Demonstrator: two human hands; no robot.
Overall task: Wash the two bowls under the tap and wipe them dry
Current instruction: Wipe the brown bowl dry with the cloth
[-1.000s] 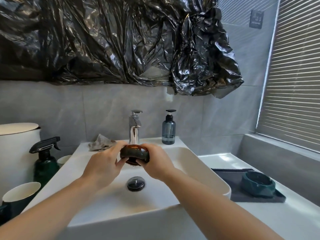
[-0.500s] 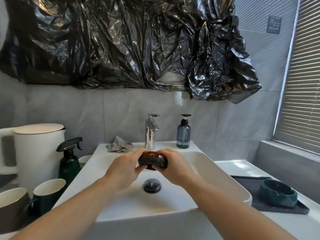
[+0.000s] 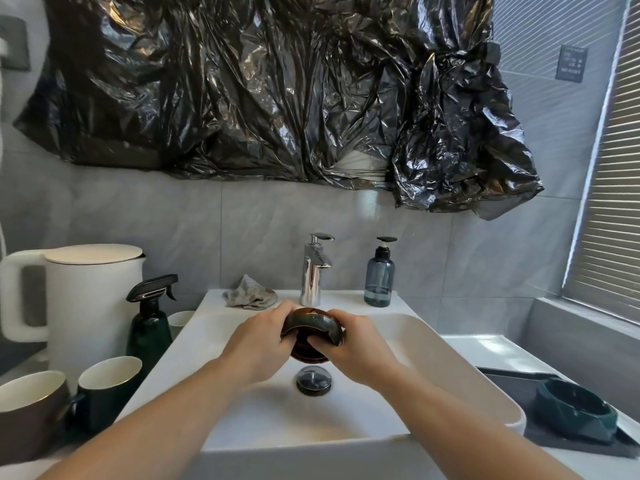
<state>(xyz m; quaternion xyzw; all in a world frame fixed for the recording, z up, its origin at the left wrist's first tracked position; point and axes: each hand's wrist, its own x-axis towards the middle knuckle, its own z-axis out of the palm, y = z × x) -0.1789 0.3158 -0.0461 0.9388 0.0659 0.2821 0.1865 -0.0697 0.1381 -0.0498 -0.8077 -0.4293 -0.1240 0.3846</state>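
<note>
A small dark brown glazed bowl (image 3: 312, 325) hangs over the white sink basin (image 3: 450, 368), just below and in front of the chrome tap (image 3: 313, 270). My left hand (image 3: 258, 341) grips its left side and my right hand (image 3: 360, 344) grips its right side, fingers curled under the rim. I see no water running from the tap. A second bowl, dark green (image 3: 573, 415), sits on a dark tray (image 3: 512, 382) on the counter at the right. A crumpled grey cloth (image 3: 250, 294) lies on the basin's back ledge, left of the tap.
A blue soap pump bottle (image 3: 379, 273) stands right of the tap. Left of the basin are a white kettle (image 3: 79, 306), a dark green spray bottle (image 3: 149, 323) and several mugs (image 3: 107, 386). The drain plug (image 3: 313, 379) sits mid-basin. Black plastic sheeting covers the wall above.
The view has shifted so that the sink sits further right, bringing the kettle and mugs into sight. Both hands have kept hold of the brown bowl and turned it slightly.
</note>
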